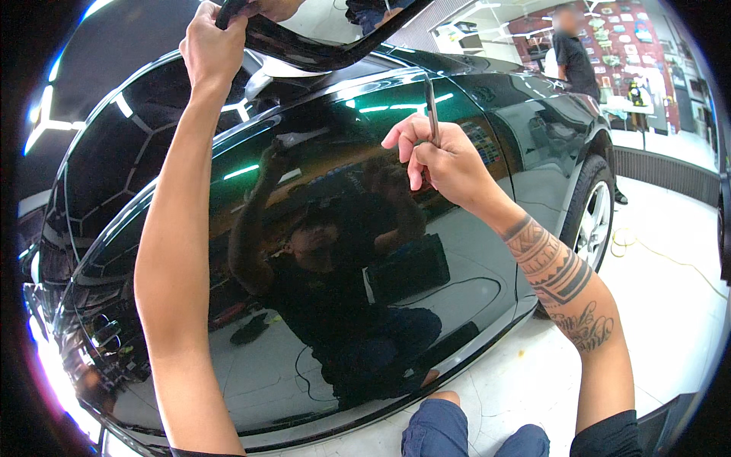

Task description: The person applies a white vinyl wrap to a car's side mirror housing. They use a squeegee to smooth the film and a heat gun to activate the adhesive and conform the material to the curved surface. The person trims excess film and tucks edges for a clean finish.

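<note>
My left hand (212, 46) reaches up and is closed around the edge of the glossy black side mirror (316, 55) of a black car. The mirror glass shows a hand and part of a person. My right hand (442, 156) is raised before the shiny door (320, 206), its fingers curled. Between the thumb and fingers it grips a slim, dark, pen-like tool (432, 110), held nearly upright. I cannot tell whether the tool touches the door. My arms and body reflect in the dark paint.
To the right are the front wheel (594, 217) and fender (541, 129). A yellow cord (662, 255) lies on the pale floor (655, 305). Another person (572, 53) stands behind the car, near a table (628, 107) and a wall with many small items. My knees (438, 430) are close to the door.
</note>
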Available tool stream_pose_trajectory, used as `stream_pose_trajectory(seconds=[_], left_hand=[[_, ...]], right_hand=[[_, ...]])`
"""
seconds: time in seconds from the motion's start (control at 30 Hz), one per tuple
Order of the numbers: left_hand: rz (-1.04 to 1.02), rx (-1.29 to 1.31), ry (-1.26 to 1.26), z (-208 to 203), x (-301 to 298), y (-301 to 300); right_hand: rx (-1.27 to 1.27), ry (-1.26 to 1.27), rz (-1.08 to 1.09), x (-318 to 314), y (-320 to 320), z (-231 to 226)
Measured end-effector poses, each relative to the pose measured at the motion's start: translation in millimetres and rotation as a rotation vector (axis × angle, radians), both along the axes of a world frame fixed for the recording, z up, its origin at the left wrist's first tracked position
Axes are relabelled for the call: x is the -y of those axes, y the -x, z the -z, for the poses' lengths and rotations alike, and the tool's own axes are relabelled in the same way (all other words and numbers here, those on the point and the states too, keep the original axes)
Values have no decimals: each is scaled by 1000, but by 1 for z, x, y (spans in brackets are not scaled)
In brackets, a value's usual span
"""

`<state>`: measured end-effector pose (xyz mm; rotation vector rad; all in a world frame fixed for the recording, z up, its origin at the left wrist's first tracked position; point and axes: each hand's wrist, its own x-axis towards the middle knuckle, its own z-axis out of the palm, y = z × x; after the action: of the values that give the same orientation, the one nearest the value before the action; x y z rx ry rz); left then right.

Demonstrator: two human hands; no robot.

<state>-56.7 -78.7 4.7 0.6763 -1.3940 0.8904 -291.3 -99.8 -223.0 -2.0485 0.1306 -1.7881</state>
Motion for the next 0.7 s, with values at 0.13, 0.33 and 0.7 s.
stream_pose_trajectory(seconds=[0.13, 0.33, 0.7], left_hand=[[-84, -141, 286, 16, 14, 18], [181, -303, 358, 30, 41, 36], [147, -265, 262, 32, 22, 17]], right_hand=[[-38, 9, -14, -4, 6, 3], [-133, 15, 5, -9, 31, 18], [-173, -113, 15, -17, 60, 55]])
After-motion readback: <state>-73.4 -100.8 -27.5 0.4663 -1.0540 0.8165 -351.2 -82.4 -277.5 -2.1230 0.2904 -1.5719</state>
